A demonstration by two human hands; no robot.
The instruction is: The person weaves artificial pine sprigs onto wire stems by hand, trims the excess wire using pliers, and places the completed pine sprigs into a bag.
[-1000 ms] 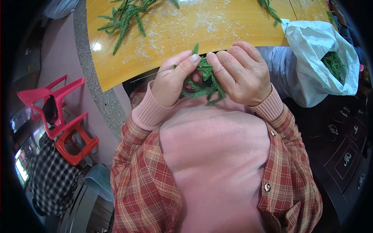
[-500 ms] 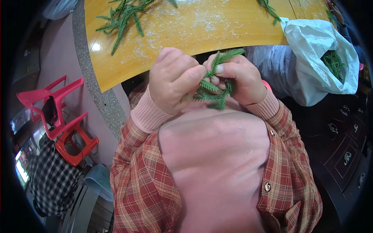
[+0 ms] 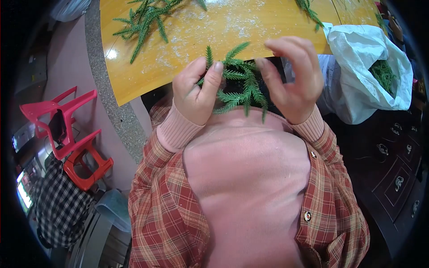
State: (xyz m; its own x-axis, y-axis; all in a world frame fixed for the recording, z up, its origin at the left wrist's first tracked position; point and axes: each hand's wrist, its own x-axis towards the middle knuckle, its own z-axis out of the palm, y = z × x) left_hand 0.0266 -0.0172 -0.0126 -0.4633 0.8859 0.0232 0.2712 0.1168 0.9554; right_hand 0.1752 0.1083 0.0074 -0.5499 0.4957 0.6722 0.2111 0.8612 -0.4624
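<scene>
Between my hands, in front of the table's near edge, is a green artificial-looking pine branch (image 3: 246, 82) with several needled twigs spread out. My left hand (image 3: 195, 89) pinches it at its left side, thumb against fingers. My right hand (image 3: 295, 76) is off the branch, just to its right, with thumb and fingers apart and nothing between them. The right fingers are slightly blurred. The branch's held end is hidden in my left hand.
More green branches (image 3: 145, 27) lie on the yellow wooden table (image 3: 187, 49), which is dusted with white bits; one twig (image 3: 309, 12) lies farther right. A white sack (image 3: 353, 49) with greenery (image 3: 383, 76) stands at right. A pink plastic chair (image 3: 62, 118) and red stool (image 3: 89, 165) are at left.
My right hand has let go of the branch, opened and moved up and right. The branch has spread out, now held by my left hand, which has turned and lowered slightly.
</scene>
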